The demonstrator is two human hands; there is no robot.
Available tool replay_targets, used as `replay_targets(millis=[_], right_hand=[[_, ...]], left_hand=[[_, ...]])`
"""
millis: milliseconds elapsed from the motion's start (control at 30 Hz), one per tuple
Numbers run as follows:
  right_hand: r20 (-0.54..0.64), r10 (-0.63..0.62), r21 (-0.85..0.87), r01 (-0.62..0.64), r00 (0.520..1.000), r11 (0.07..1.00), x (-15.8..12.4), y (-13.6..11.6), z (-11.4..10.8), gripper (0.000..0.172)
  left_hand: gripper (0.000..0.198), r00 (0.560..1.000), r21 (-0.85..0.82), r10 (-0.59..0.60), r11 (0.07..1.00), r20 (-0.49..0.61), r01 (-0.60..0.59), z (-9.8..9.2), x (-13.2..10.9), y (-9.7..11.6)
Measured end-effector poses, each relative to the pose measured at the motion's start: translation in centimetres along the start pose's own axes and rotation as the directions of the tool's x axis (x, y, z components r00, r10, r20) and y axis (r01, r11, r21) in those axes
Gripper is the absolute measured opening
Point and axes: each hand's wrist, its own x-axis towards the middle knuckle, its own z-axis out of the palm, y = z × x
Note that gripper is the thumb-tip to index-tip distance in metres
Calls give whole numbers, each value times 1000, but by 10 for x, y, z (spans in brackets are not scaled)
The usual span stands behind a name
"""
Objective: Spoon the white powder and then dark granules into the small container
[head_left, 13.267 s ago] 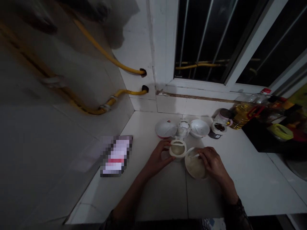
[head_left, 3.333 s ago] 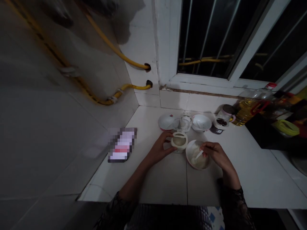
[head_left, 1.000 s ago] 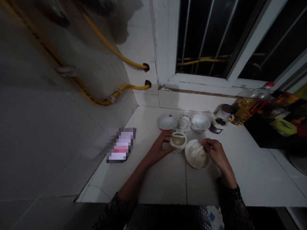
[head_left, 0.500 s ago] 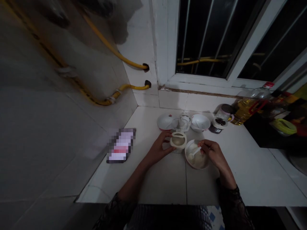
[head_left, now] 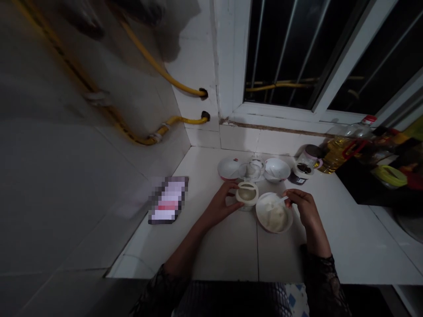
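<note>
My left hand (head_left: 222,203) grips a small jar (head_left: 247,193) with a pale rim, its clear lid (head_left: 247,171) flipped up at the back. Thumb and fingers press on the jar's left side. In my right hand (head_left: 301,204) a small white spoon (head_left: 280,201) is pinched by the handle. Its bowl end reaches into a white bowl (head_left: 290,222) that holds pale powder (head_left: 276,218). This bowl stands on the counter just right of the jar, under my right fingers.
Behind the jar stand a left white bowl (head_left: 228,169), a clear jar (head_left: 256,167) and a right white bowl (head_left: 276,169). Farther right are a dark-filled jar (head_left: 301,172) and an oil bottle (head_left: 340,147). A phone (head_left: 168,200) lies left on the counter (head_left: 224,255).
My right hand has shifted slightly right with the spoon, whose bowl end has moved toward the back of the powder. My left hand keeps hold of the jar. The view has shifted slightly.
</note>
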Motion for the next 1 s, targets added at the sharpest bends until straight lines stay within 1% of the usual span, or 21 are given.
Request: replay_targets(millis=[100, 167, 233, 300, 333, 367, 400, 467, 500, 533, 567, 600, 667, 733, 800, 833, 900, 1000], right_hand=[[-44, -70, 11, 71, 997, 997, 0, -3, 5, 24], [-85, -154, -1, 155, 984, 988, -1, -7, 13, 26], [-120, -264, -58, 259, 957, 964, -5, -11, 24, 28], [-126, -389, -175, 366, 913, 914, -9, -14, 35, 28], [-86, -466, -253, 433, 880, 865, -12, -15, 41, 26], [-14, -544, -325, 511, 839, 796, -14, -15, 45, 24], [79, -611, -382, 590, 788, 712, -15, -14, 49, 22], [260, -682, -431, 714, 684, 552, -17, -12, 52, 21], [305, -695, -437, 745, 651, 505, -18, -11, 52, 22], [314, -701, -442, 752, 640, 488, -18, -10, 51, 23], [290, -702, -452, 740, 650, 499, -18, -9, 49, 23], [245, -696, -460, 713, 675, 530, -17, -8, 45, 23], [131, -648, -458, 626, 750, 631, -17, -6, 36, 23], [27, -569, -431, 523, 822, 736, -15, -4, 26, 26], [-26, -481, -395, 433, 876, 810, -14, 0, 14, 26], [-32, -444, -391, 398, 895, 830, -13, 1, 9, 25], [-2, -399, -418, 362, 917, 833, -12, 3, -1, 24], [101, -404, -496, 398, 909, 772, -10, 6, -9, 23]], left_hand=[[38, 1000, -17, -2, 1000, 7, 2, 0, 0, 2], [38, 1000, -23, -7, 1000, 6, 8, 0, 1, 3], [37, 1000, -24, -10, 1000, 0, 10, 0, 1, 3], [37, 1000, -24, -8, 1000, -8, 8, 1, 1, 3], [37, 1000, -25, -7, 1000, -8, 7, 1, 1, 2], [37, 1000, -24, -5, 1000, -8, 5, 1, 1, 2], [38, 1000, -23, -4, 1000, -10, 4, 1, 1, 2], [38, 1000, -22, -3, 1000, -11, 2, 1, 0, 1], [38, 1000, -21, -2, 1000, -11, 2, 1, 0, 1], [38, 1000, -21, 1, 1000, -13, -1, 1, 0, 1], [38, 1000, -20, 3, 1000, -13, -4, 1, 0, 1], [38, 1000, -19, 6, 1000, -11, -6, 1, 0, 1], [38, 1000, -16, 7, 1000, -9, -7, 1, 0, 1], [37, 1000, -14, 1, 1000, -6, -1, 1, 0, 1], [37, 1000, -15, -3, 1000, -4, 3, 0, 0, 1], [38, 1000, -16, -2, 1000, -2, 2, 0, 0, 1], [38, 1000, -18, 1, 1000, 3, -1, 0, 0, 1], [37, 1000, -12, -5, 1000, 5, 5, 0, 0, 1]])
